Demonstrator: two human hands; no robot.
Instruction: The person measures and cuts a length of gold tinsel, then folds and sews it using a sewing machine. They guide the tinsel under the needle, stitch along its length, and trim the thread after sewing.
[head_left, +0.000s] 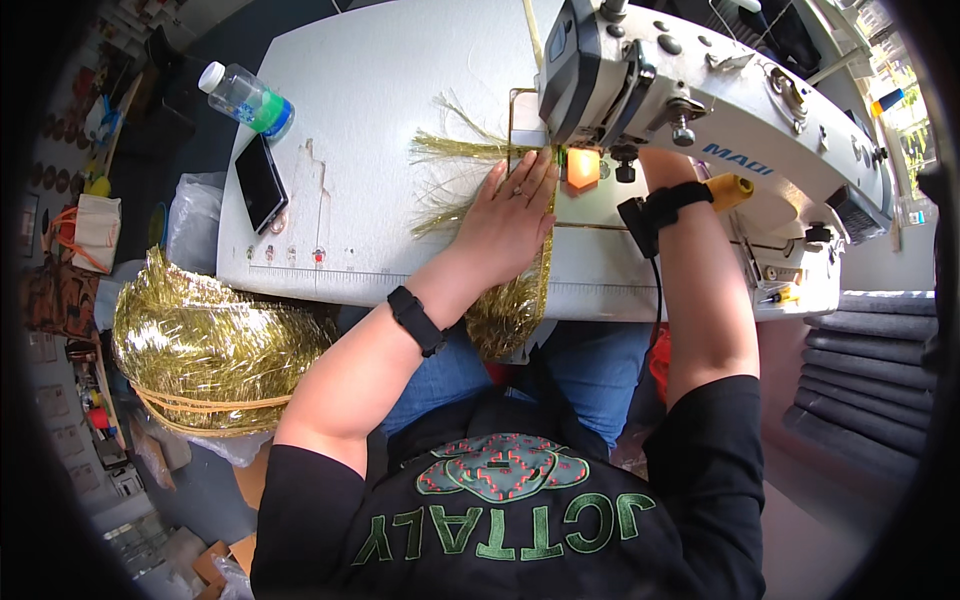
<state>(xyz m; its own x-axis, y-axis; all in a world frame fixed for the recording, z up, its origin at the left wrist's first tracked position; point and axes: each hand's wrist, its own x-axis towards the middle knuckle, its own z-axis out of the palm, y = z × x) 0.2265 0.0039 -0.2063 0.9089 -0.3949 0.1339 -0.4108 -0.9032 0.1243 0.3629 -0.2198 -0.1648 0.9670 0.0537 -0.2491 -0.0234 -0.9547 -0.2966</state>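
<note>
My left hand (517, 199) lies flat with its fingers stretched over a gold tinsel fringe (546, 262), just left of the needle area of a MAQI industrial sewing machine (667, 82). Strands of the fringe (457, 146) spread leftward from under the fingers. Its gathered lower end (506, 319) hangs over the table's front edge towards my lap. Behind the machine head my right hand is hidden; only its wrist (664, 166) and forearm show. An orange guard-like piece (583, 169) glows under the lamp beside my left fingertips.
The white sewing table (375, 90) carries a plastic bottle (251, 101) and a black smartphone (261, 184) at the left. A large banded bundle of gold tinsel (210, 345) sits beside the table. Folded grey fabric (862, 375) is stacked at the right. A black cable (658, 300) hangs from my right wrist strap.
</note>
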